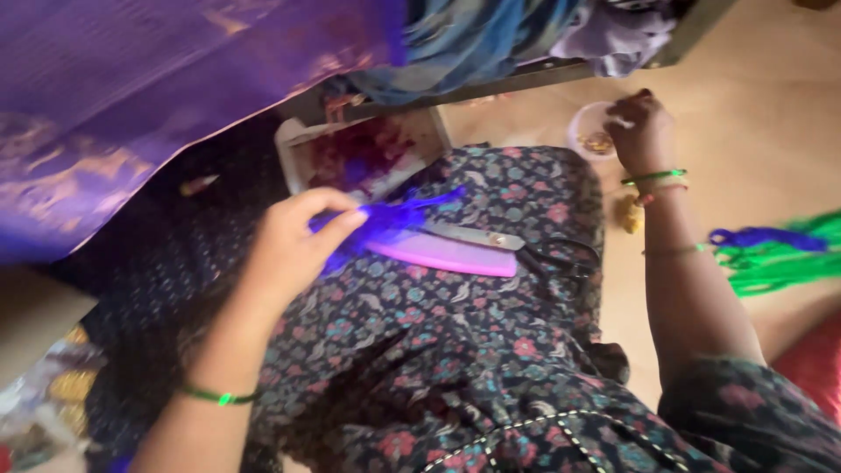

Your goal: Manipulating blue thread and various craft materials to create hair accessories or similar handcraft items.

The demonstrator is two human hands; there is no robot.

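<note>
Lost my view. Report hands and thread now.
Left hand pinching purple thread tuft. Right hand reaching into small bowl. Pink comb, scissors on lap.

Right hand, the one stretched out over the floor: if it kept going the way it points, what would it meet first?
Most likely the small white bowl on the floor; the right hand already reaches its rim, though depth is unclear.

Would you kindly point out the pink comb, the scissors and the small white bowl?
pink comb (455, 255), head view, middle of its spine.
scissors (477, 235), head view, on the blades.
small white bowl (579, 130), head view, left rim.
</note>
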